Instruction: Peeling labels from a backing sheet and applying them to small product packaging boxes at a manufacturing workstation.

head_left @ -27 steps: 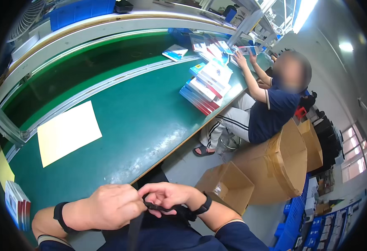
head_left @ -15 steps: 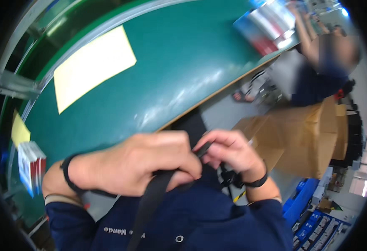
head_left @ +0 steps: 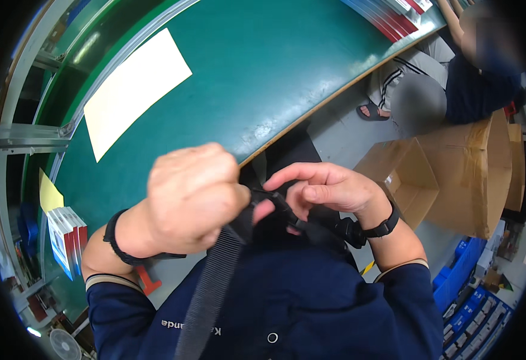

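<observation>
Left hand (head_left: 194,201) fisted tight round black webbing strap (head_left: 212,294) at chest; right hand (head_left: 329,189) fingers pinching black buckle (head_left: 278,207). Risk: strap slipping through buckle, loosening under uneven pull

sleeves: navy, tan cuff trim | wrists: blk bands, L+R | chest: navy, white lettering, snap btn

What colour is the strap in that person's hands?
Black, a ribbed webbing strap, clearest in the head view.
</observation>
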`<state>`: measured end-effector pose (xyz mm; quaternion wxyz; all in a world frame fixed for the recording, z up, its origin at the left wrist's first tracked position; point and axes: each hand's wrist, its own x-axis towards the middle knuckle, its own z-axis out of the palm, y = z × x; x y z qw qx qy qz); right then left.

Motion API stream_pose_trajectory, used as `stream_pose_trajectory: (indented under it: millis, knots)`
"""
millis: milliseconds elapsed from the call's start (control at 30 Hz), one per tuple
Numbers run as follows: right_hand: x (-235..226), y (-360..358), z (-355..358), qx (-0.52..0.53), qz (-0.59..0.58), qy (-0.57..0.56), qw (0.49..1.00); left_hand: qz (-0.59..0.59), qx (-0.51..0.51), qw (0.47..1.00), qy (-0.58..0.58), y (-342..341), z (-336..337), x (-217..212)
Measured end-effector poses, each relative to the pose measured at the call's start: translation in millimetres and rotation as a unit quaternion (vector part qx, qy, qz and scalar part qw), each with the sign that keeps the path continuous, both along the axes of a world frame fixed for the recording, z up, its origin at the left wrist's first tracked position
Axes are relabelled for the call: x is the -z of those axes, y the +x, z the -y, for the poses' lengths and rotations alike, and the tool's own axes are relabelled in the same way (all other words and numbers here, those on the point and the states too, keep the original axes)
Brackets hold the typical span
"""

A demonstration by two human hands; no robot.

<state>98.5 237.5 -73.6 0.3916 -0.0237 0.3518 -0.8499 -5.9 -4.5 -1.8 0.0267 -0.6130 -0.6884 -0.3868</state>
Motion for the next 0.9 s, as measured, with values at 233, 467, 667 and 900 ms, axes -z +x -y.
stream_pose_trajectory:
  millis: [233, 467, 667, 900]
  knots:
    - [-5, 21, -16, -0.038, -0.128, -0.027, 0.991, 0.015, -0.040, 0.999, -0.016, -2, -7, -10]
    - [-9, 47, -36, -0.062, -0.029, 0.036, 0.997, 0.013, -0.042, 0.999, -0.026, 1, -13, -9]
    - [-17, 50, -17, -0.002, -0.046, 0.193, 0.980, 0.083, 0.000, 0.997, 0.001, 0, -12, -7]
    - [4, 47, -15, 0.162, 0.029, 0.208, 0.964, 0.283, 0.299, 0.904, -0.119, 10, -24, 10]
